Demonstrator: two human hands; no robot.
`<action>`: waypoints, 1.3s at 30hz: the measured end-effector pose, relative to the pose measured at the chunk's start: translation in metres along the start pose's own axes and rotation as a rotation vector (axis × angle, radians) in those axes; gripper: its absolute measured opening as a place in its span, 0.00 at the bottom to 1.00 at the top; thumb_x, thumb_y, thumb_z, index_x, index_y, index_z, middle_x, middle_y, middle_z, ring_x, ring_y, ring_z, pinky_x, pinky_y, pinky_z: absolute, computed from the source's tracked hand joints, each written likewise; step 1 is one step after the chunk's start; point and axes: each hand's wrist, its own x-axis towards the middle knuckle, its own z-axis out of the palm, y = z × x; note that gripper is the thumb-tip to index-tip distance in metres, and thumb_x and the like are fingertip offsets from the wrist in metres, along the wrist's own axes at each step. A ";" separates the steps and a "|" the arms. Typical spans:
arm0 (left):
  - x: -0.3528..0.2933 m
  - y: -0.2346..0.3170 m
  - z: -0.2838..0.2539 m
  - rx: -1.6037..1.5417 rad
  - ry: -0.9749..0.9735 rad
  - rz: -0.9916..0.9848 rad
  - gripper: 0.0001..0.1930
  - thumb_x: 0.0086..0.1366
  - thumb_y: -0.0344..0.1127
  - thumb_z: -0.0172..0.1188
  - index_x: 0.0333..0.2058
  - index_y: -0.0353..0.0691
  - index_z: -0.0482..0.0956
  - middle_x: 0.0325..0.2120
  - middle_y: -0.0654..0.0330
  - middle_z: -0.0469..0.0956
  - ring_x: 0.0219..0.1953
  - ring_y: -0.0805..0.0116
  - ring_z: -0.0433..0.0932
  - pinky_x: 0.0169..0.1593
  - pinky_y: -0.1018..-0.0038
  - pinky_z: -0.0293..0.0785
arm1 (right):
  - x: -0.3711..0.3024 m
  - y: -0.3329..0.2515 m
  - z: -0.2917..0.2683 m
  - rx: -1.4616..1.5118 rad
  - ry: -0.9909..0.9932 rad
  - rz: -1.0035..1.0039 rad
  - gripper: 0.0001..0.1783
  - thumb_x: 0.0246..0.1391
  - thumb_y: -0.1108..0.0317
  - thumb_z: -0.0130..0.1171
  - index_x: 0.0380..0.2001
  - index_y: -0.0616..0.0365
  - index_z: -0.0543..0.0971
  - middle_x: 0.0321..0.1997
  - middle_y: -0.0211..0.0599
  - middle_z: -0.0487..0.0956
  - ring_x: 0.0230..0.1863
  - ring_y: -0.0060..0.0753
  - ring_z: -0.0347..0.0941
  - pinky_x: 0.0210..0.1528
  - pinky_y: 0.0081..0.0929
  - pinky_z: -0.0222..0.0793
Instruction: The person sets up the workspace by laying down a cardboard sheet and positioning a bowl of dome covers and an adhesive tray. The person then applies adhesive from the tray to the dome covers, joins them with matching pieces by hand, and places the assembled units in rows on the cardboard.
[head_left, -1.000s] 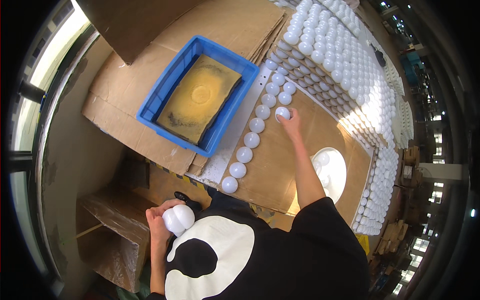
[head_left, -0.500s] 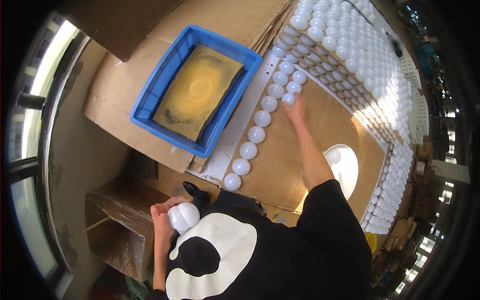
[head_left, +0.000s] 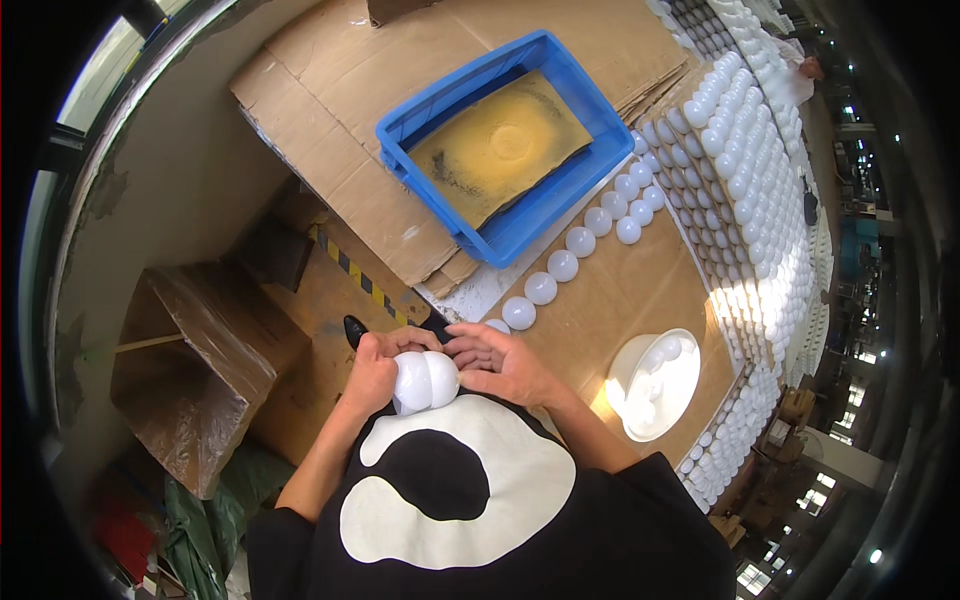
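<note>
My left hand (head_left: 374, 370) is closed round a few white dome-shaped bulb covers (head_left: 440, 378), nested together in front of my belly. Against their right side is my right hand (head_left: 510, 368), its fingers bent but apart, the thumb touching the end cover. Nothing shows between that thumb and the fingers. On the brown cardboard sheet (head_left: 600, 300) a line of similar covers (head_left: 541, 288) runs away from me along the left edge. Beside its far end stands a short second line, whose nearest cover (head_left: 628, 230) sits by itself at the end.
A blue plastic bin (head_left: 400, 165) holding a yellow-stained foam slab (head_left: 470, 155) stands beyond my hands. To the right is a white bowl (head_left: 680, 402) with covers inside. Tall layered stacks of covers (head_left: 745, 170) line the far right. Plastic-wrapped cardboard (head_left: 200, 370) stands at left.
My right hand has left the short second line and come back to the covers at my belly. The cover it was touching stays standing there. My view has shifted.
</note>
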 end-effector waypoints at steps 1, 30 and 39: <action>-0.004 -0.003 -0.005 -0.012 -0.002 0.007 0.23 0.39 0.17 0.34 0.32 0.21 0.76 0.34 0.49 0.78 0.38 0.62 0.76 0.45 0.72 0.72 | 0.003 0.000 0.015 -0.007 -0.076 0.020 0.37 0.53 0.68 0.64 0.62 0.64 0.60 0.54 0.45 0.71 0.53 0.30 0.71 0.56 0.28 0.68; -0.085 -0.016 -0.043 0.114 0.359 0.102 0.23 0.42 0.24 0.36 0.33 0.19 0.77 0.29 0.48 0.78 0.31 0.62 0.78 0.37 0.73 0.76 | 0.171 -0.118 -0.149 -1.434 0.647 -0.314 0.33 0.41 0.56 0.68 0.50 0.61 0.74 0.44 0.52 0.79 0.45 0.50 0.76 0.48 0.40 0.72; -0.098 -0.009 -0.028 0.093 0.528 0.148 0.20 0.43 0.25 0.37 0.29 0.22 0.78 0.23 0.53 0.78 0.24 0.67 0.76 0.32 0.76 0.74 | 0.212 -0.099 -0.176 -1.613 0.559 -0.261 0.30 0.40 0.61 0.66 0.50 0.57 0.75 0.43 0.54 0.78 0.47 0.53 0.75 0.49 0.44 0.70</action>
